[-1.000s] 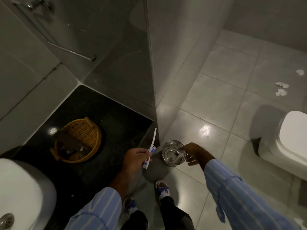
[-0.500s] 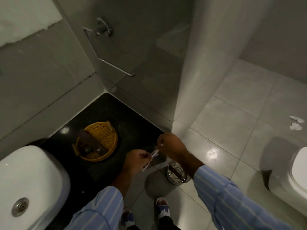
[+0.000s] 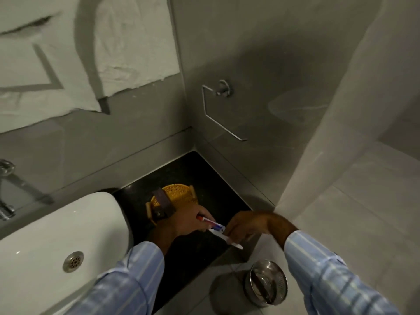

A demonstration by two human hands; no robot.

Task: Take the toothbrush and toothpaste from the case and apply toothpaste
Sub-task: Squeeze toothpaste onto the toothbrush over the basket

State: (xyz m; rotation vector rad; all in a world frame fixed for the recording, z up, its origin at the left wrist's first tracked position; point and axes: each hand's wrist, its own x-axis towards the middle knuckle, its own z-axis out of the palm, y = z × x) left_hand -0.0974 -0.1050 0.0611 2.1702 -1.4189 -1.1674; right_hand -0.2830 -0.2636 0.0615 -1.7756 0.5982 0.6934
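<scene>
My left hand (image 3: pixel 187 223) is closed around a small toothpaste tube (image 3: pixel 213 224) with a red cap and blue-red print, held over the black counter (image 3: pixel 204 176). A white toothbrush (image 3: pixel 233 243) slants down to the right from the tube. My right hand (image 3: pixel 250 226) meets the left, its fingers pinched on the toothbrush beside the tube. The brush head is hidden by the hands. A dark brown case (image 3: pixel 161 204) lies in a yellow wicker basket (image 3: pixel 179 193) just behind my left hand.
A white sink (image 3: pixel 56 235) with a metal drain sits at the lower left. A steel bin (image 3: pixel 268 283) stands on the tiled floor below my right arm. A wire towel holder (image 3: pixel 218 105) hangs on the wall. A wall corner juts out at right.
The view has tilted up and left, away from the floor. My right hand came up from the steel bin to join the left hand at the toothbrush and tube.
</scene>
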